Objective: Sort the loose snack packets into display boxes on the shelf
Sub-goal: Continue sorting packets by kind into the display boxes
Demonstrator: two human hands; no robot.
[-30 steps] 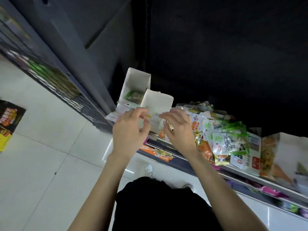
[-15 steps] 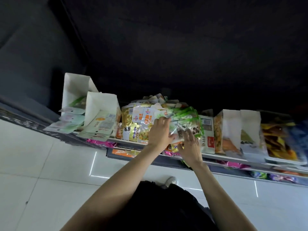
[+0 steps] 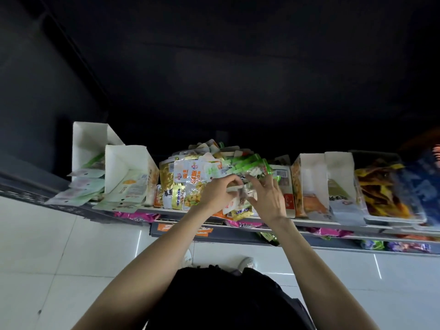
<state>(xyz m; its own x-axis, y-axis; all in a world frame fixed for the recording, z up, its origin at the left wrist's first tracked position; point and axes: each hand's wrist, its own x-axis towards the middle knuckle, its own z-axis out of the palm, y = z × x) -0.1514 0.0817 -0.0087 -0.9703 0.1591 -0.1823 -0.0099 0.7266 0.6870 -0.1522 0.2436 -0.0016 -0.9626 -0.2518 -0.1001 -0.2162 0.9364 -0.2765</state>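
Observation:
A heap of loose snack packets [image 3: 190,177] lies in the middle of the shelf [image 3: 321,223], yellow, white and green-topped ones mixed. Both hands are in the heap's right part. My left hand [image 3: 217,195] has its fingers curled and pinches a small white packet [image 3: 234,188]. My right hand [image 3: 267,198] reaches in beside it with fingers spread over the green-topped packets [image 3: 250,163]. Two white display boxes stand at the left: the far one [image 3: 88,139] with pale green packets, the nearer one [image 3: 126,163] with white packets spilling out in front.
More display boxes [image 3: 309,179] stand to the right of the heap, holding orange, grey and yellow bags [image 3: 378,186]. A lower shelf [image 3: 333,244] with pink and purple packets juts out beneath. White floor tiles [image 3: 59,258] lie below, and a dark panel rises behind the shelf.
Both hands left the white display boxes at the left and moved right into the loose heap. My left hand has closed on a small packet; the view swung right.

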